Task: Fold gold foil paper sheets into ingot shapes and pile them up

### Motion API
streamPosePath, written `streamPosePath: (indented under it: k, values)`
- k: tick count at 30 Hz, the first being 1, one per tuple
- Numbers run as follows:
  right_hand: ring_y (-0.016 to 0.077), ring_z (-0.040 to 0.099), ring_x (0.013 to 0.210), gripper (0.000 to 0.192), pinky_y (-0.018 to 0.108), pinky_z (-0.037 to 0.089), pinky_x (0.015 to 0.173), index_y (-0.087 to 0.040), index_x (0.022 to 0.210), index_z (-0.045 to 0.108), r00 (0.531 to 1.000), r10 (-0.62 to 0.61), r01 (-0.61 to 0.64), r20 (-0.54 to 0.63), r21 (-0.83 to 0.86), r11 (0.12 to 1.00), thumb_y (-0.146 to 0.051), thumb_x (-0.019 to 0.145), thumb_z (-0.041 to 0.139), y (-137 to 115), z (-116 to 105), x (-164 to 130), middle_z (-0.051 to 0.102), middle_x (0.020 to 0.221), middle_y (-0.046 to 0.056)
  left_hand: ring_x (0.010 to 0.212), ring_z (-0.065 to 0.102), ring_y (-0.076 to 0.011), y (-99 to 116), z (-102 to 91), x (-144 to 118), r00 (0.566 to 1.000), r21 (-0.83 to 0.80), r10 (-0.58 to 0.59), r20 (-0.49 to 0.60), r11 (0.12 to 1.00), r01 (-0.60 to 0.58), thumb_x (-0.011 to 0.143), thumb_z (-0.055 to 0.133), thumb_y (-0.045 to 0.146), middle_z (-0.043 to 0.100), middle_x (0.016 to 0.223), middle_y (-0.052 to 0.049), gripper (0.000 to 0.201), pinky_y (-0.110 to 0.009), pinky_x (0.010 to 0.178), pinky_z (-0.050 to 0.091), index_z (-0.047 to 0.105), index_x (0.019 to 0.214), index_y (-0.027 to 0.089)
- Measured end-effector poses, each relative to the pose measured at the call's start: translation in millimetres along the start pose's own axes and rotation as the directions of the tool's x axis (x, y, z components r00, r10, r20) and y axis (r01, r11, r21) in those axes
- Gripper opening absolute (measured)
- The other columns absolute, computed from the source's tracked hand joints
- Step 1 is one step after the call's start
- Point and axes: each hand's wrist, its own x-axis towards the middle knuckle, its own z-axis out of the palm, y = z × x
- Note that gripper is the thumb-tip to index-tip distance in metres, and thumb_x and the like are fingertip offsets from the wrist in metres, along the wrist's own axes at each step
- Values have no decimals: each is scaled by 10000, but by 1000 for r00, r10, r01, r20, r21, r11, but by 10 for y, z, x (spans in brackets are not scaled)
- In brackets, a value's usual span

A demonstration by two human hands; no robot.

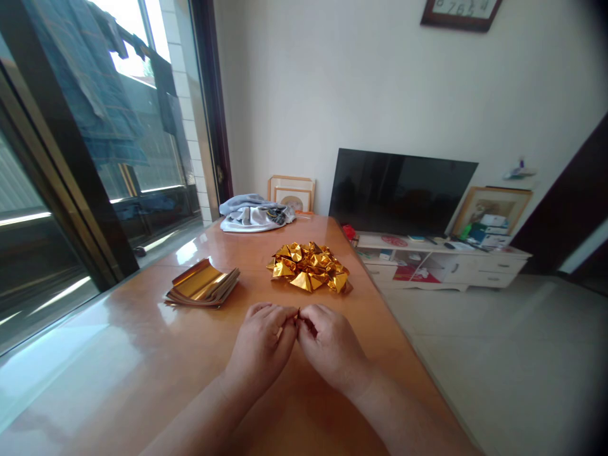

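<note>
My left hand (263,335) and my right hand (327,339) meet over the table, their fingertips pinched together and touching. Between them shows a thin coppery sliver of foil paper (298,315); the fingers hide most of it. Just beyond my hands lies a heap of folded gold foil pieces (308,266), pointed and shiny. To the left of my left hand is a stack of gold foil sheets (202,285), the top one curling up at its edges.
The glossy wooden table (118,354) has its right edge beside my right forearm. Crumpled grey cloth (256,212) lies at its far end. Beyond stand picture frames (292,193), a black television (401,193) and a low white cabinet (446,266). Glass doors (109,158) line the left.
</note>
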Motion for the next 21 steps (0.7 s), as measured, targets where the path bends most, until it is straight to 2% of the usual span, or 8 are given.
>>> streamPosePath:
  k: [6,12,17,21]
  values:
    - [146,586,675,145,238,413,630,-210,762,600,997,81,-78,-12,170,982,-164,886,542,39,2,3,640,719,4,829,644,-206,1,-29,-3,997,51,61,56,997,-64,931,504,181,728,896,-38,238,-397,935,384,683,1081,228]
    - [128,561,579,197,223,424,561,-207,730,571,978,197,-207,65,370,906,-278,911,538,58,-5,34,620,636,-19,806,633,-202,17,-55,-2,996,24,57,75,998,-59,920,509,173,712,858,-44,273,-372,869,399,699,1108,229]
    - [120,510,571,185,226,409,555,-196,706,575,970,228,-244,87,399,884,-259,878,559,76,-21,42,582,619,-30,783,630,-181,3,-40,9,999,-95,-25,43,995,29,917,518,179,699,825,-27,247,-332,811,415,725,1034,248]
    - [121,485,604,181,228,395,552,-189,733,582,959,247,-282,137,496,821,-274,891,554,104,-20,45,553,651,-31,879,631,-213,-51,-10,25,988,-210,-151,-15,967,145,890,593,284,692,881,-48,179,-321,811,455,728,997,239]
